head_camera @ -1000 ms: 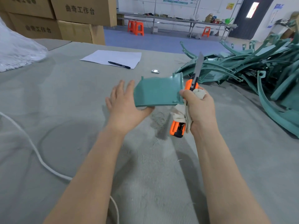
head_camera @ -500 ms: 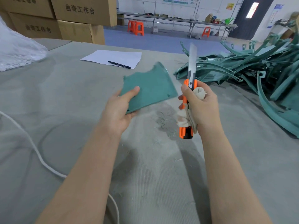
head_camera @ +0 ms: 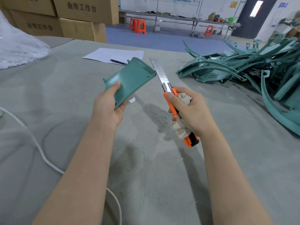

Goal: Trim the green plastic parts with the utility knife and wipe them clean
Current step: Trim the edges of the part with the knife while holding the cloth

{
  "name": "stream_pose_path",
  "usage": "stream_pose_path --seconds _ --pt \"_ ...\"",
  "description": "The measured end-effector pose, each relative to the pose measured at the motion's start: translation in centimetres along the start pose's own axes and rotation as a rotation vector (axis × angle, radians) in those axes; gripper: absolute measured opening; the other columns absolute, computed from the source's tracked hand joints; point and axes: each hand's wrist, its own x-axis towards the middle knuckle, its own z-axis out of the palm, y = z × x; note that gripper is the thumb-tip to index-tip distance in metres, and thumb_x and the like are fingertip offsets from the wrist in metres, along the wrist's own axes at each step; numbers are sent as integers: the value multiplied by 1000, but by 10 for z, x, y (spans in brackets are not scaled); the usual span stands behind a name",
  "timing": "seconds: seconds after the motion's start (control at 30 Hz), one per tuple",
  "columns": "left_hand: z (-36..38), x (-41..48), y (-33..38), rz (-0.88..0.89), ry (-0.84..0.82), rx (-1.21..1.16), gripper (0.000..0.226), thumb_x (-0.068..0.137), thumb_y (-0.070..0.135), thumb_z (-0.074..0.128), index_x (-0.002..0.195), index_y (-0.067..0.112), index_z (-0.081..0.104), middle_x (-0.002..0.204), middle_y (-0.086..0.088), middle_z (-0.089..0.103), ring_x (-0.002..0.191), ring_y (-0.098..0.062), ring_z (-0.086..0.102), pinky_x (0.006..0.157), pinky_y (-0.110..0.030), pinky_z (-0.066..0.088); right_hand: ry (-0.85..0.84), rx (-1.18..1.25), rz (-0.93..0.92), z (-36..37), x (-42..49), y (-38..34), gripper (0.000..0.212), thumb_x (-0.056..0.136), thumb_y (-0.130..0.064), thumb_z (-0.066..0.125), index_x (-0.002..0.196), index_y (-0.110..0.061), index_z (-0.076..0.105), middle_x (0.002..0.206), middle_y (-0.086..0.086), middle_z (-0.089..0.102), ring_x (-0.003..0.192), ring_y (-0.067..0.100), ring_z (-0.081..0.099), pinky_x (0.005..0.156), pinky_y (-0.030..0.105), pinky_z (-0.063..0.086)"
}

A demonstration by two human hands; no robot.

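Head view: you're holding 1 green part (head_camera: 131, 80) in your L hand (head_camera: 110, 109), up off the desk (head_camera: 65, 98). The grip is closing round its near end, thumb on top, fingers underneath, w/ the part tilting up and away to the right.

Your R hand (head_camera: 190, 109) is wrapping 2 things at once: 1 utility knife (head_camera: 169, 101) and 1 beige cloth (head_camera: 184, 98), which is bunching against the orange handle and poking out above and below the fist. That grip is tight, thumb lying along the handle. The blade is sticking out long, pointing up-left, its edge just beside the part's far right corner; can't tell if it's touching.

Thin shavings (head_camera: 159, 114) are lying on the desk between your hands, plus 1 small white scrap (head_camera: 131, 100) under the part. Far right, a tangled pile of green parts (head_camera: 243, 70) is sitting on the desk, too many to count.

Beyond are 1 sheet of paper (head_camera: 113, 53) w/ 1 pen (head_camera: 118, 62) on it, 1 white cord (head_camera: 40, 151) running along the left, 1 clear plastic bag (head_camera: 16, 46), 4 cardboard boxes (head_camera: 81, 10) and 3 orange stools (head_camera: 138, 25) in the bkgd.
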Motion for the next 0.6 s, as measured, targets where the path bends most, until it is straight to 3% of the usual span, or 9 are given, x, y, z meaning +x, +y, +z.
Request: stream_pose_path --seconds 0.43,0.6 --pt "0 -1 0 5 -15 14 2 87 4 66 89 5 64 69 -4 73 61 -13 70 52 -21 54 30 -97 -33 -2 4 6 15 92 -31 65 104 -24 69 64 -4 58 53 8 55 58 28 52" --pt "0 -1 1 -1 -4 24 3 87 4 66 89 4 64 77 -7 71 63 -14 70 52 -22 54 73 -12 -17 -2 5 6 6 91 -30 65 93 -25 68 62 2 57 50 11 54 52 28 50"
